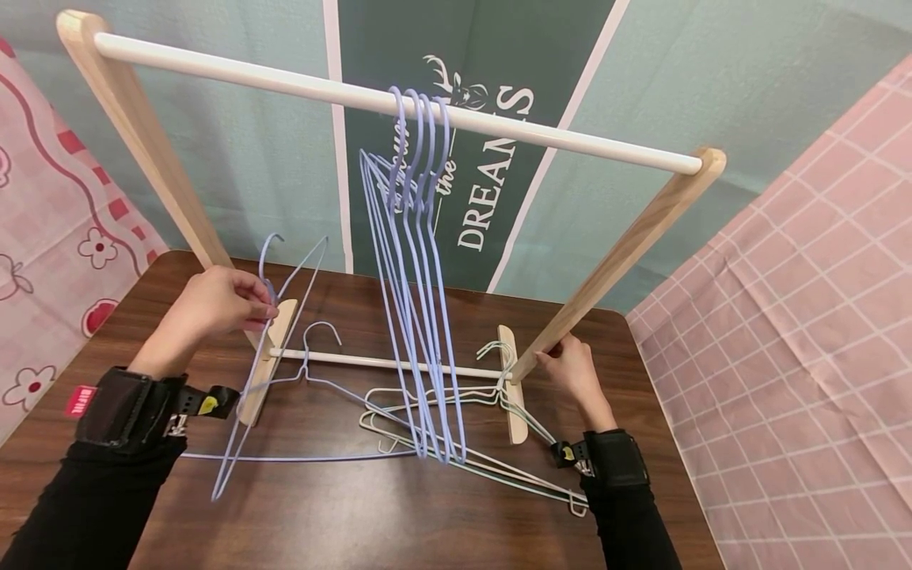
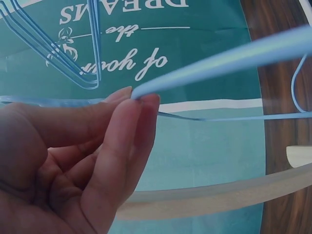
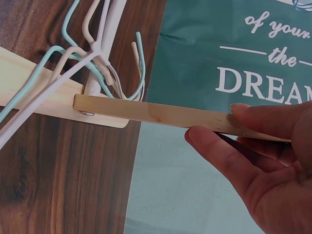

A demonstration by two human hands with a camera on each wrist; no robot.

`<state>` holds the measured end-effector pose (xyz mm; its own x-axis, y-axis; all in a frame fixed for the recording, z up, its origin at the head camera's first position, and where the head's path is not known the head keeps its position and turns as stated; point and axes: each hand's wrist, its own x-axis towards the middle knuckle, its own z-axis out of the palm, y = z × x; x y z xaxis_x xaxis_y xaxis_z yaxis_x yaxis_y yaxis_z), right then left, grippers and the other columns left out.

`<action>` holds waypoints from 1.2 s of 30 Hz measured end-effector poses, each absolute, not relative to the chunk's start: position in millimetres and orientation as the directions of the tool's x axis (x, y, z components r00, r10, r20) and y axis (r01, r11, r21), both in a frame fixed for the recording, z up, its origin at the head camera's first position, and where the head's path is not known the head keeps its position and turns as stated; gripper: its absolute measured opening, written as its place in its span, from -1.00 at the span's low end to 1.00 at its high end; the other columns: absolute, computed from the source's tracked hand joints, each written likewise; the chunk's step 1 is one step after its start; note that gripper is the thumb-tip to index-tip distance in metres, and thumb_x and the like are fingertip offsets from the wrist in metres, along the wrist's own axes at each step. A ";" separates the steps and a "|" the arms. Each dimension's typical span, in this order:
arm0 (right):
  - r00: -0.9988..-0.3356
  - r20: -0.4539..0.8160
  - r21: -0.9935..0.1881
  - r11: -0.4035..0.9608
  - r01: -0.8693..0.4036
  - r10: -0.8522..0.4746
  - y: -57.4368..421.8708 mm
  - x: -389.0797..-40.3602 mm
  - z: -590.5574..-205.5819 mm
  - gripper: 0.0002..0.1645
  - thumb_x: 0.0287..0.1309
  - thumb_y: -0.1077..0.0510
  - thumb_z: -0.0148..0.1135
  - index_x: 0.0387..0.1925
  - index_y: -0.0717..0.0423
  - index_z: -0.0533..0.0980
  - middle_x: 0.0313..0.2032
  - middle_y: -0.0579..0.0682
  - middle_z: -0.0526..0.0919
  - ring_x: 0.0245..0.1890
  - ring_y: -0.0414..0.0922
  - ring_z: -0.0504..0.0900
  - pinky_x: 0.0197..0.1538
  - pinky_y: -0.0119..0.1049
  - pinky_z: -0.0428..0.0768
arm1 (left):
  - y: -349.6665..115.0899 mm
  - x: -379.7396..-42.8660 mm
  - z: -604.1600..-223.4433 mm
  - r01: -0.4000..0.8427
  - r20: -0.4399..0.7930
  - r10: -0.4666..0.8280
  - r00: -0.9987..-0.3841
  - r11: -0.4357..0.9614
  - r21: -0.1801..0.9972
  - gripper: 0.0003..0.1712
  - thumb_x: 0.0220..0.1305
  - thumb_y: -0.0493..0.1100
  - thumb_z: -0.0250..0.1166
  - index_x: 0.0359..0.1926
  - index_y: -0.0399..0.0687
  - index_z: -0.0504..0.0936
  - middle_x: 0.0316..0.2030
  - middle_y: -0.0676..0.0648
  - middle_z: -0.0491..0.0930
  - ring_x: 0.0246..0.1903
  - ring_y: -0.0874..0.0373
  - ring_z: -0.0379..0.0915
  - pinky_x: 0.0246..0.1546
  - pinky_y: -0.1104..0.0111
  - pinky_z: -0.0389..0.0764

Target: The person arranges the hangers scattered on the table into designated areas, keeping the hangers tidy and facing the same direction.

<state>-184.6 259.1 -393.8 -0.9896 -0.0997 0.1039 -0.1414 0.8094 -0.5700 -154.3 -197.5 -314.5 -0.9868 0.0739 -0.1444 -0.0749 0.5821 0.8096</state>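
My left hand (image 1: 231,299) pinches a lavender-blue wire hanger (image 1: 263,257) near its neck, between thumb and fingertips. This hanger is upright beside the left post (image 1: 146,138) of a wooden clothes rack, its hook above my fingers. The left wrist view shows the hanger's wire (image 2: 219,63) running away from the pinch. My right hand (image 1: 571,368) grips the rack's right post (image 1: 620,257) low down, thumb on one side and fingers on the other. Several matching hangers (image 1: 431,194) hang together from the white top rail (image 1: 228,74).
Another lavender hanger (image 1: 299,458) lies on the brown table (image 1: 321,522) at left. Pale green, beige and whitish hangers (image 3: 97,48) lie across the right wooden foot (image 1: 516,427). A white lower bar (image 1: 356,361) joins the feet. Printed cloths (image 1: 798,317) surround the table.
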 end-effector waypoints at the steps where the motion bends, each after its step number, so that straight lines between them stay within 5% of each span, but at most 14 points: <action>1: -0.990 0.102 -0.568 0.811 -0.141 -0.101 259.2 -184.8 -393.5 -0.74 0.05 0.35 0.22 -0.23 0.45 0.45 -0.42 0.31 0.56 -0.48 0.09 0.57 -0.48 -0.18 0.49 | -197.0 -154.0 -313.8 -0.074 -0.144 0.073 -0.987 0.586 0.807 -0.85 0.12 -0.37 0.24 -0.35 -0.47 0.53 -0.54 -0.07 0.62 -0.58 0.26 0.56 -0.51 0.42 0.56; 36: -0.990 0.083 -0.556 0.819 -0.143 -0.117 260.1 -186.2 -390.5 -0.74 0.05 0.34 0.23 -0.23 0.45 0.45 -0.41 0.30 0.56 -0.47 0.11 0.58 -0.47 -0.17 0.50 | -159.6 -157.4 -260.1 0.043 0.031 0.030 -0.999 0.587 0.809 -0.86 0.13 -0.30 0.27 -0.37 -0.37 0.58 -0.52 -0.09 0.64 -0.61 0.27 0.57 -0.54 0.42 0.55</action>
<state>-186.2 260.1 -390.5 -0.9897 -0.1168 0.0827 -0.1431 0.8190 -0.5556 -157.4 -159.6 -260.1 -0.9991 0.0301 0.0313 0.0430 0.5865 0.8088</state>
